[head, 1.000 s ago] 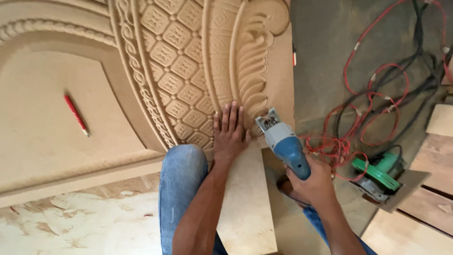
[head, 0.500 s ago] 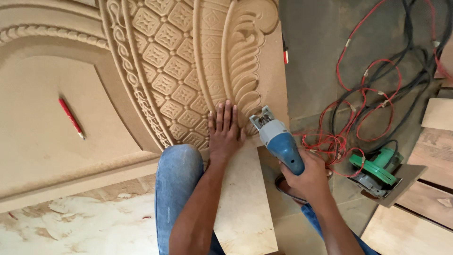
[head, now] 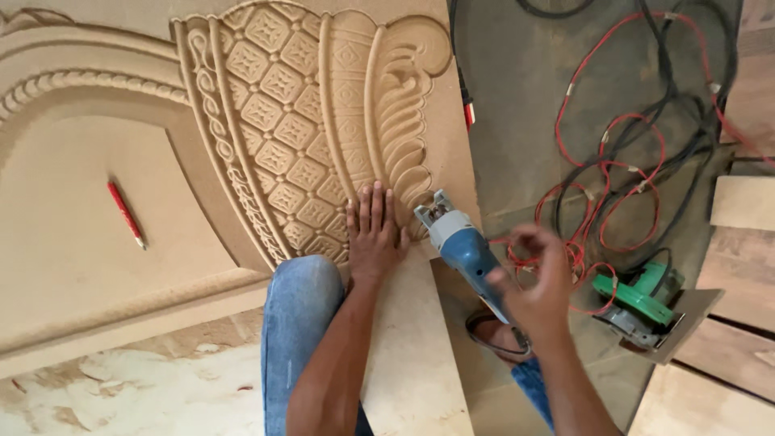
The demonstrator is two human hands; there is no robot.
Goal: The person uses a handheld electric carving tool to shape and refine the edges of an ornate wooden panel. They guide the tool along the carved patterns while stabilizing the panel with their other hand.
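My left hand (head: 374, 234) lies flat, fingers together, on the lower edge of a large carved wooden panel (head: 299, 137) with diamond and leaf relief. Just right of it a blue power grinder (head: 460, 246) points its grey head at the panel's carved leaf edge. My right hand (head: 537, 282) is at the grinder's rear. It is blurred, its thumb lies over the blue body and its fingers are partly lifted. My knee in blue jeans (head: 303, 315) rests against the panel below my left hand.
A red pencil (head: 126, 214) lies on the panel's plain field at left. Tangled red and black cables (head: 622, 161) cover the floor at right. A green power tool (head: 638, 299) sits beside wooden boards (head: 743, 202). A plain board (head: 412, 355) lies under my arms.
My right hand has shifted on the grinder's rear and its fingers have lifted, blurred in motion. My left hand stays flat on the carving. My head has tilted, showing more of the panel.
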